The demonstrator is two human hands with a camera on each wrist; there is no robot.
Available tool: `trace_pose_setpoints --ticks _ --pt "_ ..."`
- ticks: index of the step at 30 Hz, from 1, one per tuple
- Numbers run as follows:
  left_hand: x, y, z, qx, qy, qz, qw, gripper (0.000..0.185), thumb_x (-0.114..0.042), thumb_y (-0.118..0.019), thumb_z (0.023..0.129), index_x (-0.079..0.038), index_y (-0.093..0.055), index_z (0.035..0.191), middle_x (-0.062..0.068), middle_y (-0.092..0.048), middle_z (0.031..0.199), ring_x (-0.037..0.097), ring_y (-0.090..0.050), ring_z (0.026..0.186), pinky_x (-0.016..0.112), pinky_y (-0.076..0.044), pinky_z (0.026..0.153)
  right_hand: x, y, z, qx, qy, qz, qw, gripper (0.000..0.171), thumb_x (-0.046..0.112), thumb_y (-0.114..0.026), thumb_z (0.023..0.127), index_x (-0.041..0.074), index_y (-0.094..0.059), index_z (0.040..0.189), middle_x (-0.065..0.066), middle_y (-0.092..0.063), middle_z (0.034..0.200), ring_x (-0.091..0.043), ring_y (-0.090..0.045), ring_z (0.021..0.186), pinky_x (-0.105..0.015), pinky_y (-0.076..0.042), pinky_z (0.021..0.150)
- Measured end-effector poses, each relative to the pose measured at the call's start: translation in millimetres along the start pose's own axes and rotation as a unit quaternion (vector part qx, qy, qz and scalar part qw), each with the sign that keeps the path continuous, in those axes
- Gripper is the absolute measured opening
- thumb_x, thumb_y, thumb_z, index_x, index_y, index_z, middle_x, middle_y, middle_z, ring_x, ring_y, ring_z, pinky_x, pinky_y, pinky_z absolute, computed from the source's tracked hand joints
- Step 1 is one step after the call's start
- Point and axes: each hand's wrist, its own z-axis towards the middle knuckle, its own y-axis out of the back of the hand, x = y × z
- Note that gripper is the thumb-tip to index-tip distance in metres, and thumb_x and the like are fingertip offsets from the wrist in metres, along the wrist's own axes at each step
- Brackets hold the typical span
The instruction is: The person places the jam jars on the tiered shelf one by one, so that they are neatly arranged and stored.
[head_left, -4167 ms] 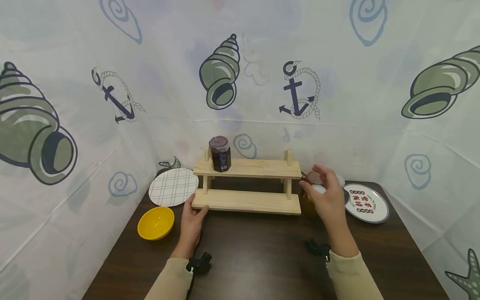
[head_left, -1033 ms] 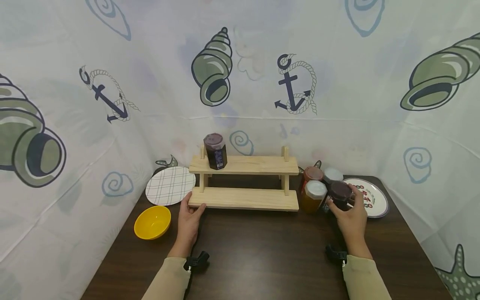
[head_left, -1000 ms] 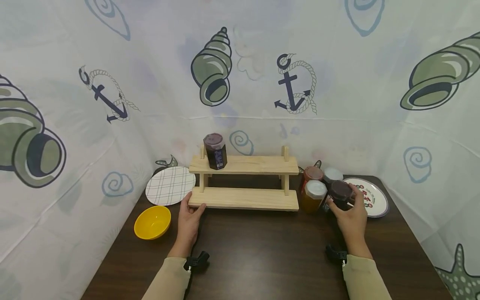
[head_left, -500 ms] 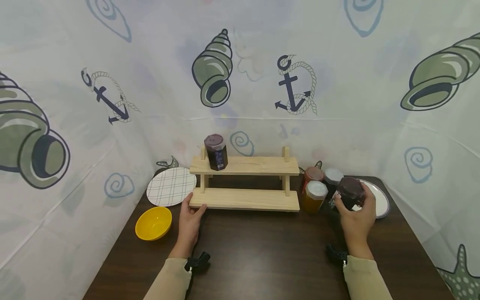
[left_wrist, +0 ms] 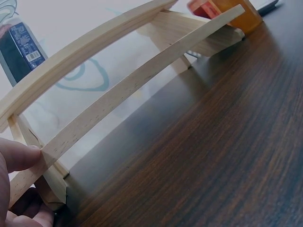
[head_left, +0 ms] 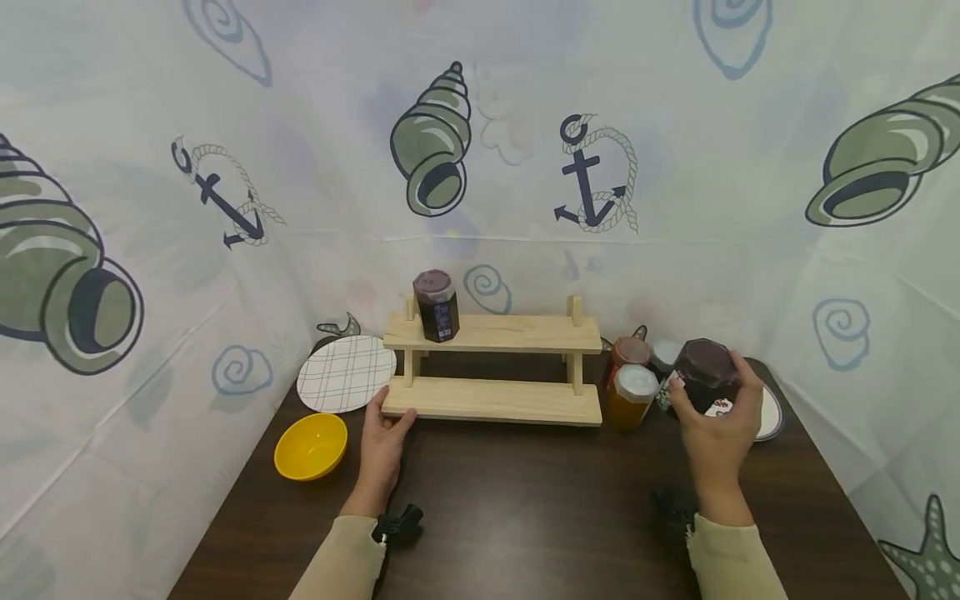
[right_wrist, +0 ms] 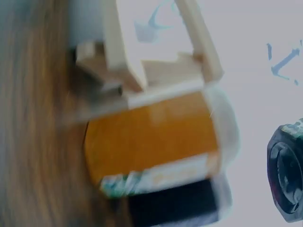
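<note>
A: Nearest the wooden rack (head_left: pixel 491 367), on its front side?

B: Bare dark table (head_left: pixel 525 508), then two hands. Left hand (head_left: pixel 381 450) at the rack's lower left corner, thumb and fingers curled onto the end of the bottom board; from the left wrist, thumb (left_wrist: pixel 16 155) pressed to that board's edge (left_wrist: pixel 118 97).

A: And to the rack's right?

B: Right hand (head_left: pixel 718 433), raised off the table, fingers wrapped round a dark-lidded jar (head_left: pixel 703 375). Held clear of the surface, right of the rack and well apart from it. From the right wrist, only a dark round edge (right_wrist: pixel 286 177) at the frame's border, all of it blurred.

A: Between that jar and the rack?

B: Three more jars bunched just beside the rack's right end. Closest, an orange jar with a white lid (head_left: pixel 630 396), almost touching the bottom board; behind it a red-lidded jar (head_left: pixel 627 353) and a pale-lidded dark jar (head_left: pixel 663 354). Squarely between the held jar and either shelf.

A: Further right?

B: A printed plate (head_left: pixel 767 412), mostly hidden behind the hand and jar.

A: Left of the rack?

B: Yellow bowl (head_left: pixel 311 446) toward the front, checked plate (head_left: pixel 347 373) behind it, just beside the rack's left post.

A: On the rack itself?

B: One upright dark jar with a purple lid (head_left: pixel 436 305) at the top shelf's left end; seen too from the left wrist (left_wrist: pixel 21 49). Behind everything, a sheet printed with shells and anchors (head_left: pixel 592 179).
</note>
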Motion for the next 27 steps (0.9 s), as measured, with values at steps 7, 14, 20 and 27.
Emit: trace_pose_setpoints --ticks 7,14,20,27 --pt "5.4 -1.5 0.3 0.002 0.001 -0.003 1.0000 0.082 -0.001 -0.072 0.103 -0.010 -0.026 0.171 0.015 -0.027 0.180 0.031 -0.031 0.166 0.046 -0.032 0.133 29.9 -18.3 -2.5 0.040 0.019 0.025 0.999 0.083 -0.003 -0.086 0.079 0.000 -0.052 0.154 0.019 -0.057 0.134 0.003 -0.056 0.113 -0.016 -0.041 0.100" --pt "5.9 -1.1 2.4 0.002 0.002 -0.006 1.0000 0.082 -0.002 -0.072 0.104 -0.010 -0.026 0.172 0.014 -0.026 0.181 0.029 -0.030 0.167 0.046 -0.031 0.134 16.7 -48.1 -11.1 0.078 -0.023 0.045 0.996 0.089 0.001 -0.091 0.081 0.016 -0.049 0.158 0.007 -0.062 0.133 -0.006 -0.061 0.117 -0.015 -0.049 0.100" --pt "5.5 0.2 3.3 0.000 0.001 -0.008 1.0000 0.082 -0.001 -0.072 0.104 -0.011 -0.027 0.171 0.013 -0.027 0.181 0.027 -0.032 0.166 0.045 -0.033 0.133 23.6 -77.6 -22.0 0.095 -0.055 0.069 0.991 0.091 0.006 -0.095 0.081 0.022 -0.048 0.158 -0.011 -0.070 0.130 -0.010 -0.064 0.113 -0.018 -0.049 0.099" --pt "6.4 1.2 3.6 0.000 0.006 -0.003 1.0000 0.082 -0.002 -0.073 0.103 -0.013 -0.027 0.171 0.011 -0.027 0.181 0.025 -0.032 0.166 0.043 -0.033 0.134 29.9 -117.9 -30.3 0.136 -0.059 0.070 0.986 0.090 0.014 -0.096 0.085 0.025 -0.045 0.158 -0.010 -0.068 0.135 -0.025 -0.071 0.116 -0.022 -0.059 0.088"
